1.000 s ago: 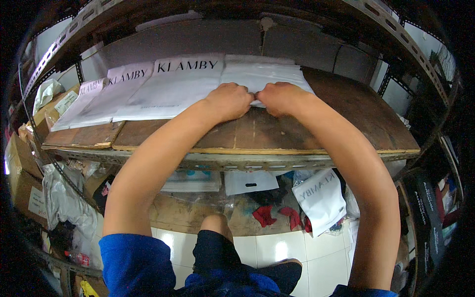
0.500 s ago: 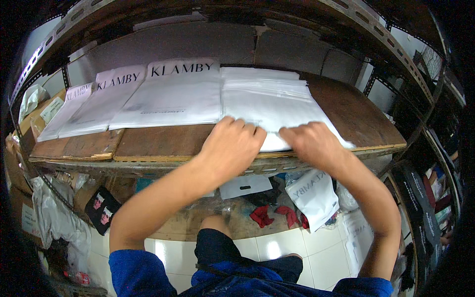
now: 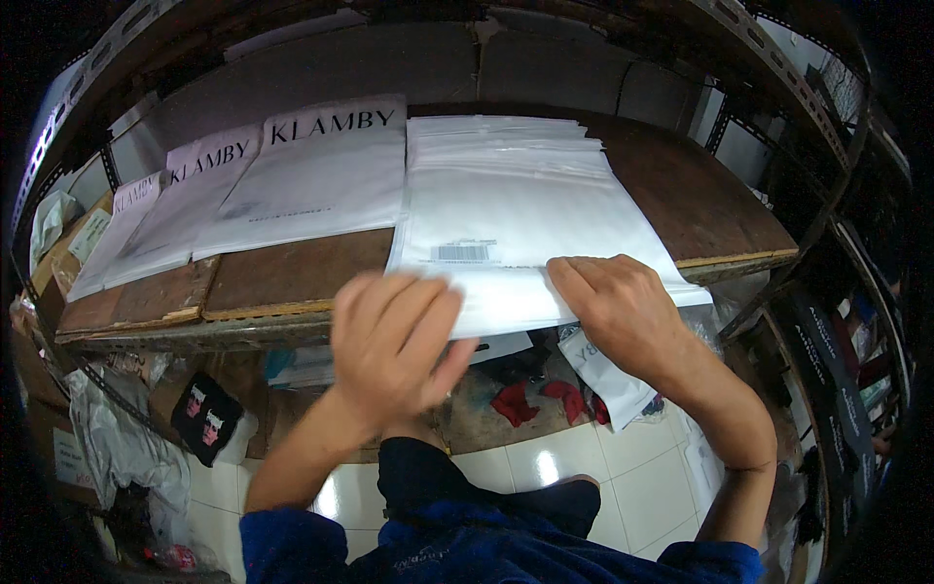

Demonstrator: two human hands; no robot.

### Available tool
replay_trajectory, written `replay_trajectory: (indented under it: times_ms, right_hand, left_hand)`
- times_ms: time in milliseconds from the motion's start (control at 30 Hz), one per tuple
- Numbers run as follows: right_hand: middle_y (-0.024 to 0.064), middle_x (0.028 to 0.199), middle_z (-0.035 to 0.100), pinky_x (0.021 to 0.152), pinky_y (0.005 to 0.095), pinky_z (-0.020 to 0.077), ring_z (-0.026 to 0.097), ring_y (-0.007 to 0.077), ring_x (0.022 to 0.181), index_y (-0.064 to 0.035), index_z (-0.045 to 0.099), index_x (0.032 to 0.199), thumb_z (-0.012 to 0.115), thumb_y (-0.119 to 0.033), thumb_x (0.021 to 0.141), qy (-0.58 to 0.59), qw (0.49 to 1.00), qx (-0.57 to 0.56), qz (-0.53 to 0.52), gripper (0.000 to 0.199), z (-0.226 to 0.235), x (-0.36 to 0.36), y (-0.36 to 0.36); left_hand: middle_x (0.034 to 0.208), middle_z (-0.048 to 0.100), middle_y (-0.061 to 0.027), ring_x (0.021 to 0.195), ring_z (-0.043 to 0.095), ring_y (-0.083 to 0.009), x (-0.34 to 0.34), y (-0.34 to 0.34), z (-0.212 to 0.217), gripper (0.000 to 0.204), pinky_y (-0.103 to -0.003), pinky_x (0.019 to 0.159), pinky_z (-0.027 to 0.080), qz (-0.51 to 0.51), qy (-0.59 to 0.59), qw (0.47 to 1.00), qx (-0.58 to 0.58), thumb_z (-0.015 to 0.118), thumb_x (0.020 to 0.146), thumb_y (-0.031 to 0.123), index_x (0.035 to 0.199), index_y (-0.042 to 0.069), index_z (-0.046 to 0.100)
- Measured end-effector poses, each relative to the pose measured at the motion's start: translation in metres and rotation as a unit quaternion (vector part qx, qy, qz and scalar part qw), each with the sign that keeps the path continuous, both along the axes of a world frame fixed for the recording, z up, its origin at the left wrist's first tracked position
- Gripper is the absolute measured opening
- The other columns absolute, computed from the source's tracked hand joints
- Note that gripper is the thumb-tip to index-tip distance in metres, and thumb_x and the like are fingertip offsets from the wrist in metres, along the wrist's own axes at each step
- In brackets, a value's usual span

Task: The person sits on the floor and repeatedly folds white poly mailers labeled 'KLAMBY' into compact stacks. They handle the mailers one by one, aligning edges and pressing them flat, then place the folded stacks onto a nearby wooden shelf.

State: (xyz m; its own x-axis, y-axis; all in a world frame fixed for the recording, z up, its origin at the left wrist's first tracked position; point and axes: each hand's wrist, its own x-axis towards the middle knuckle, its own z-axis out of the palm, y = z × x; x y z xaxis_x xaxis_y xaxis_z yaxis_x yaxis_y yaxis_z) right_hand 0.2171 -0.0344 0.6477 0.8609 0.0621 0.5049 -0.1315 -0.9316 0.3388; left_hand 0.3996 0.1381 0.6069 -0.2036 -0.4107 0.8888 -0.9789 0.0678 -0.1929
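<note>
Hands work the white mailer stack [image 3: 516,209] at frame centre: right hand [image 3: 613,307] clamped on its near edge, left hand [image 3: 394,336] open, fingers spread (blurred). Next likely needs sliding one mailer free.

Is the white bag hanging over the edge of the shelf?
Yes, the white bag sticks out past the shelf edge, under both hands.

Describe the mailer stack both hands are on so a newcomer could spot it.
On the wooden shelf, right of the overlapping lettered bags, lies the white mailer stack. Alone it overhangs the front edge and has a barcode label.
</note>
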Motion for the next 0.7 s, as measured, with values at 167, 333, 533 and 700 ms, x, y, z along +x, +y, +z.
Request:
replay_trajectory:
  times_ms: [167,333,533,700]
  right_hand:
    - [0.0104,0.076,0.062,0.060,0.0362,0.0527,0.066,0.0259,0.071,-0.0008,0.055,0.091,0.059,-0.008,0.077,0.015,1.000,0.013,-0.011,0.016,0.021,-0.016,0.010]
    - [0.0101,0.076,0.061,0.059,0.0348,0.0528,0.065,0.0234,0.069,0.0023,0.055,0.093,0.060,-0.008,0.075,0.010,1.000,0.008,0.025,0.022,0.000,-0.018,0.019]
    - [0.0170,0.085,0.065,0.069,0.0351,0.0553,0.068,0.0271,0.075,0.0050,0.059,0.094,0.062,-0.015,0.080,0.089,0.995,-0.006,0.041,0.025,-0.001,-0.023,0.045]
    - [0.0216,0.111,0.065,0.089,0.0435,0.0508,0.064,0.0377,0.097,-0.0020,0.062,0.114,0.063,-0.030,0.087,0.197,0.947,0.247,0.059,0.039,0.051,0.007,-0.011]
  left_hand:
    - [0.106,0.056,-0.0151,0.092,0.055,-0.0279,-0.008,0.043,-0.065,0.040,-0.039,0.080,0.046,-0.010,0.191,0.976,-0.099,0.075,0.079,0.025,0.106,0.003,0.058]
    - [0.131,0.049,-0.0140,0.123,0.048,-0.0312,-0.046,0.018,-0.097,0.068,-0.045,0.102,0.041,-0.474,0.730,0.480,0.110,0.075,0.082,0.026,0.135,0.002,0.040]
    - [0.131,0.050,-0.0088,0.125,0.046,-0.0221,-0.094,-0.026,-0.079,0.056,-0.042,0.108,0.036,-0.561,0.761,0.324,-0.040,0.068,0.089,0.019,0.136,0.005,0.041]
    - [0.122,0.053,-0.0099,0.113,0.053,-0.0221,-0.100,-0.028,-0.054,0.041,-0.037,0.098,0.045,-0.383,0.849,0.345,-0.118,0.055,0.091,0.008,0.131,0.003,0.045]
